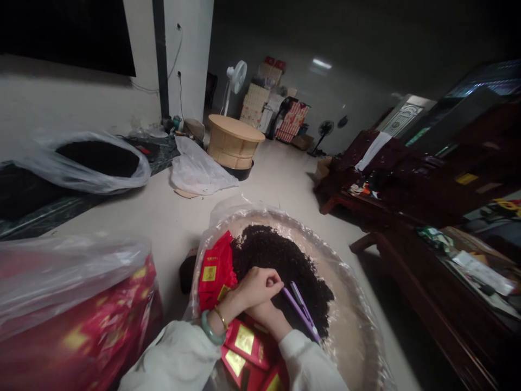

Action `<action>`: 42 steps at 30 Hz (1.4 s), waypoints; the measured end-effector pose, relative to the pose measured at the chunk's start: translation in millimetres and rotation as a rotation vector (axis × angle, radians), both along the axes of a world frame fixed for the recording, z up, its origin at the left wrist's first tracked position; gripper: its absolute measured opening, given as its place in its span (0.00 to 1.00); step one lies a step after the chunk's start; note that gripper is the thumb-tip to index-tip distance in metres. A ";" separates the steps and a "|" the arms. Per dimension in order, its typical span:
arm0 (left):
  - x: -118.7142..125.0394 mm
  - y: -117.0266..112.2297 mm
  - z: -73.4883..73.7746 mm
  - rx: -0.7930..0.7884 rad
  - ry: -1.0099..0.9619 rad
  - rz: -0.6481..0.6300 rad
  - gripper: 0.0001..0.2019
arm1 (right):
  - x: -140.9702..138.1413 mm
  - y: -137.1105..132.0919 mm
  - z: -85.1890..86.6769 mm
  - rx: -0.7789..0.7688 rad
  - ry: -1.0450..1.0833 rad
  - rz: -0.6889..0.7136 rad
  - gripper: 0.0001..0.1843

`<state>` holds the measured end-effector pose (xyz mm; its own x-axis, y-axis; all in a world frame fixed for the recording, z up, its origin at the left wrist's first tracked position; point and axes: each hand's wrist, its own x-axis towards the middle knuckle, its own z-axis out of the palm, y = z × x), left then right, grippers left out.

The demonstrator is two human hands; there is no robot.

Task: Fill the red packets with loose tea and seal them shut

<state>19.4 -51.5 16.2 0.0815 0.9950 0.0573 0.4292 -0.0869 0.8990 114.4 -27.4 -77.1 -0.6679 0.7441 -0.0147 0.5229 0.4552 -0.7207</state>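
My left hand point(261, 286), with a green bangle and a gold bracelet at its wrist, is closed with thumb and fingers pinched together. Whatever lies in the pinch is too small to make out. Crossed beneath it is my right hand point(266, 316), its fingers hidden. Both are over a heap of dark loose leaves, apparently tea point(280, 255), in a round tray lined with clear plastic point(354, 331). On the heap, just right of my hands, rests a slim purple two-armed tool like a small hair straightener point(300, 312). Red packets with gold labels point(215, 266) lie left of the heap; more red packets point(248, 345) are below my wrists.
A large plastic bag of red packets point(81, 326) stands at the left. Behind it, an open bag of dark material point(97, 160) sits on a low ledge. A round wooden stand point(234, 144) is beyond the tray, and dark wooden furniture point(391, 260) lines the right.
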 end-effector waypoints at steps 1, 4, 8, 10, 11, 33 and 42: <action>-2.8 0.6 -0.3 0.017 0.001 0.011 0.10 | 5.5 0.3 1.0 0.028 -0.038 0.030 0.10; -11.3 3.0 -0.5 0.004 0.023 -0.009 0.10 | 21.1 -0.4 8.6 0.196 -0.119 0.128 0.13; -22.3 6.7 -2.0 -0.067 0.110 -0.108 0.10 | 24.6 -6.5 24.0 0.349 -0.176 0.266 0.11; -26.7 8.0 -2.6 -0.077 0.118 -0.116 0.10 | 16.1 -10.7 30.8 0.324 -0.213 0.346 0.10; -28.7 8.4 -2.6 -0.078 0.118 -0.118 0.11 | 10.2 -12.7 33.5 0.288 -0.233 0.406 0.11; -65.8 -6.8 -34.2 -0.323 0.265 -0.376 0.10 | 17.3 -6.7 59.3 0.245 -0.573 0.568 0.17; -55.3 -0.4 -24.4 -0.267 0.155 -0.351 0.11 | 33.7 9.8 105.9 0.134 -0.203 0.253 0.15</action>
<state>-36.0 -51.9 -8.3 0.4034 0.8839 -0.2367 0.5461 -0.0250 0.8374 148.1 -17.7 28.8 -0.8249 0.5597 -0.0794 0.5080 0.6722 -0.5387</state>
